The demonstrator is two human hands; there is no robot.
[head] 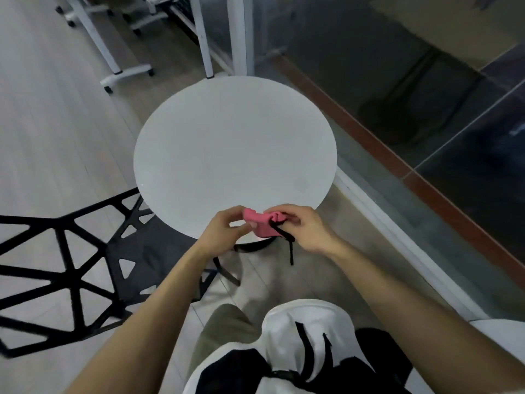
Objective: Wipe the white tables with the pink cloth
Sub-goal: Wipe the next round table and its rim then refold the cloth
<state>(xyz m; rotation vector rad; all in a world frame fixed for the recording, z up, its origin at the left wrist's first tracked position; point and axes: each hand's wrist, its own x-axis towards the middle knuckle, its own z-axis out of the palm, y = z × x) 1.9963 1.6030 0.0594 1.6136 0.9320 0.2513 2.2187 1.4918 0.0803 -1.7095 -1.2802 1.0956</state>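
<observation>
Black lattice chair stands at the left, just beside the near-left edge of the round white tabletop. Over the near edge of that tabletop the left hand pinches one end of the bunched pink cloth with curled fingers, and the right hand grips the other end, fingers curled round it, a black cord hanging down beside them; whether the cloth touches the surface I cannot tell. Farther right a glass wall runs along the floor.
</observation>
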